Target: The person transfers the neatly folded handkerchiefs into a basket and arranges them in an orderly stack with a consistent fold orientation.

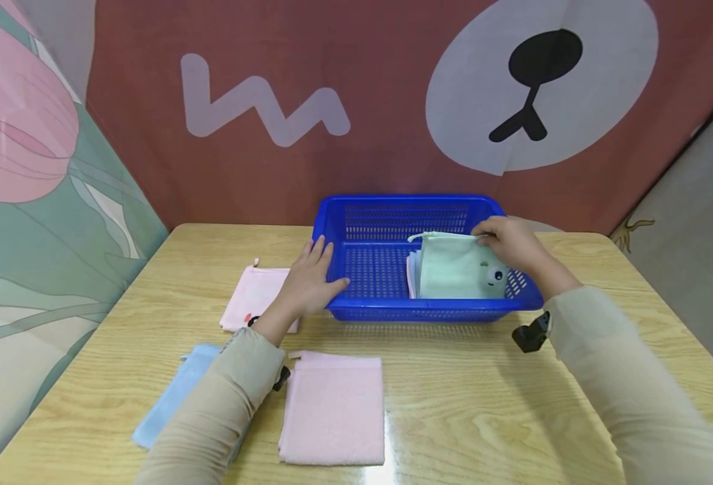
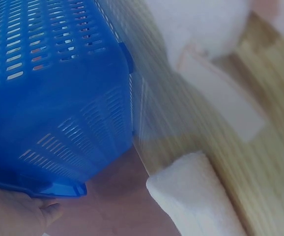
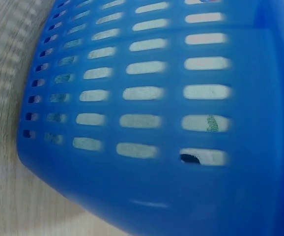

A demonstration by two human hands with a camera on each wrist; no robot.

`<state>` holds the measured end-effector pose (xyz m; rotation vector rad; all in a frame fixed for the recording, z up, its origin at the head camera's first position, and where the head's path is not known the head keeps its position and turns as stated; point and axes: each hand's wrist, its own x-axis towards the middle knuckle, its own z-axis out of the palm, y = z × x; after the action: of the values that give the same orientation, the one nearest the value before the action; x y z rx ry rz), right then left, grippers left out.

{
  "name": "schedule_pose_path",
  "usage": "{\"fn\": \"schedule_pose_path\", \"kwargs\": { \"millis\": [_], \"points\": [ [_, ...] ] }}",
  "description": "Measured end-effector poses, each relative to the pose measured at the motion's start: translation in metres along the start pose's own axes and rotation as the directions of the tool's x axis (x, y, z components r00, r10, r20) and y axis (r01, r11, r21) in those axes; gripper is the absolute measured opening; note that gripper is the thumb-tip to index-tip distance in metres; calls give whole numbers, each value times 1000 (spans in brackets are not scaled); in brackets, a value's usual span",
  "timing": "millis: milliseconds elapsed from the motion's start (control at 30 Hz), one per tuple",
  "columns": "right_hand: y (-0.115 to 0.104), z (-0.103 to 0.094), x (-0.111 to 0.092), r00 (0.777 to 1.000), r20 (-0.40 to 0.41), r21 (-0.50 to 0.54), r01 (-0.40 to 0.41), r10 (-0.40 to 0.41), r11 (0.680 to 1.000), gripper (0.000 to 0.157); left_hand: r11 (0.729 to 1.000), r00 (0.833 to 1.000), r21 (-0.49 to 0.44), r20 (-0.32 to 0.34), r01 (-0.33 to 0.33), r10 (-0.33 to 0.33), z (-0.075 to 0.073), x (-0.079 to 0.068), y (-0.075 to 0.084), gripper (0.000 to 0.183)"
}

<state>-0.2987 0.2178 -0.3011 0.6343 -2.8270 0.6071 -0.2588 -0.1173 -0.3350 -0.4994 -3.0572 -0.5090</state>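
Wooden bench (image 1: 453,404), blue basket (image 1: 417,304) on it. Pink cloth (image 1: 335,411) in front; green cloth (image 1: 450,266) in basket's right half. Left hand (image 1: 309,281) at left rim, fingers spread, released. Right hand (image 1: 513,246) pinching green cloth's top edge.

Through the head camera I see a pale wood-grain surface (image 1: 466,404) with rounded far corners, and behind it a reddish-brown backdrop (image 1: 368,168) printed with a pale lilac zigzag (image 1: 253,91) and, further right, a big whitish muzzle (image 1: 466,81) bearing a black nose (image 1: 544,57). On my left I have a floral hanging (image 1: 108,182) with a large pink tulip (image 1: 23,121) over grey-green leaves; on my right, a greyish panel (image 1: 690,202) carries a small tan motif (image 1: 632,230) low down near the surface's corner.
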Motion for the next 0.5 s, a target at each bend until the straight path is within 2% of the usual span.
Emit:
{"fn": "schedule_pose_path", "kwargs": {
  "millis": [200,500],
  "points": [
    [1,8,7,1000,28,-32,0,1,999,16,1000,1000,9,-5,2,-2,0,0,0,73],
    [2,18,11,994,74,-4,-79,79,997,19,1000,1000,4,5,1,-1,-1,0,1,73]
  ]
}}
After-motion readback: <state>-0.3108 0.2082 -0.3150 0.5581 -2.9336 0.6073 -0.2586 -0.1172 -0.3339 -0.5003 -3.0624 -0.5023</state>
